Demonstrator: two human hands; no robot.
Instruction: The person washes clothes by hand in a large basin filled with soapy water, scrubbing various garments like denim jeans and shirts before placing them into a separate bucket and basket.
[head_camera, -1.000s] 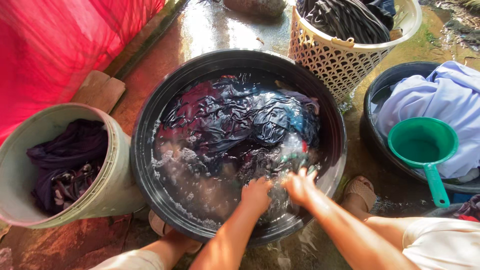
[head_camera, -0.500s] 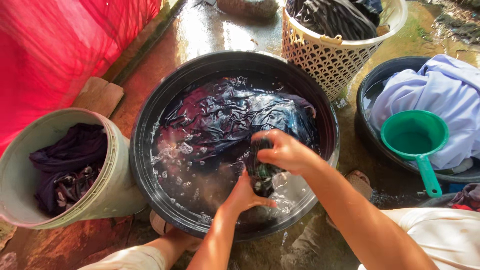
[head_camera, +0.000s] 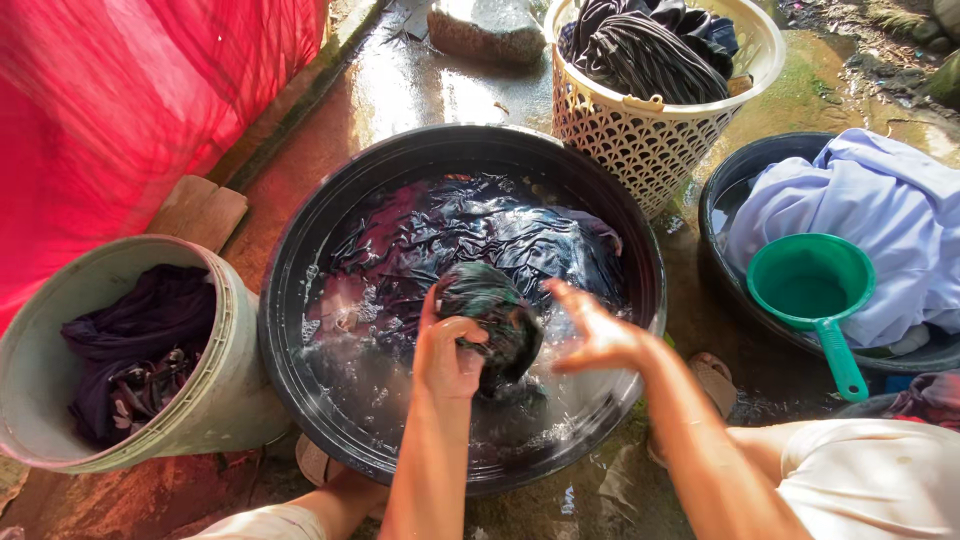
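A large black basin (head_camera: 300, 260) holds soapy water and several dark soaked clothes (head_camera: 480, 235). My left hand (head_camera: 447, 350) grips a bunched dark wet garment (head_camera: 492, 312) lifted just above the water at the basin's near side. My right hand (head_camera: 597, 335) hovers beside the bundle on its right, fingers spread, touching or nearly touching it. Water drips off the bundle.
A pale bucket (head_camera: 225, 330) with dark clothes stands at the left. A cream laundry basket (head_camera: 640, 130) of dark clothes sits behind the basin. At the right a second black basin (head_camera: 725, 195) holds lilac cloth and a green dipper (head_camera: 810, 285). Red netting (head_camera: 120, 100) hangs far left.
The wet bundle came up out of the water. My left hand moved from under it to gripping it; my right hand let go and opened to its right.
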